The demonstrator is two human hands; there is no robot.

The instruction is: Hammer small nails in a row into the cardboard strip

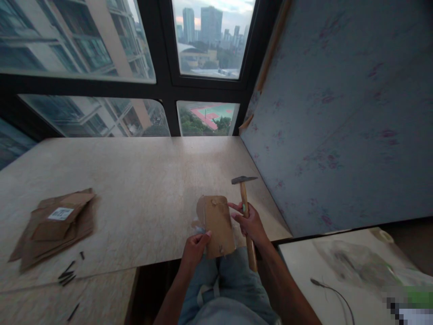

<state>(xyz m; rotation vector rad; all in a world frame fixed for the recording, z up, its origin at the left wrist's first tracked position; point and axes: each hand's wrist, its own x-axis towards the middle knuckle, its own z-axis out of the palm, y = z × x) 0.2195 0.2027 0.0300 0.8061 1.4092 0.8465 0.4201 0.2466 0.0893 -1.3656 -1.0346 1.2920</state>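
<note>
My left hand [196, 247] pinches the lower left edge of a brown cardboard piece [219, 225], which sits at the table's front edge above my lap. Some clear plastic or tape and a rounded flap show along the cardboard's left side. In my right hand [252, 222] is a hammer [244, 194], its wooden handle wrapped by the fingers and its dark metal head pointing up and away from me. The index finger of that hand reaches toward the cardboard's upper right edge; whether it touches is hard to tell.
A stack of flattened cardboard [61, 225] with a white label lies on the pale table [135, 180] at left. Several dark nails or screws [67, 274] are scattered nearer me. On the right, a cable [331, 289] and a plastic bag [355, 266] rest on a white surface beside the papered wall [338, 113].
</note>
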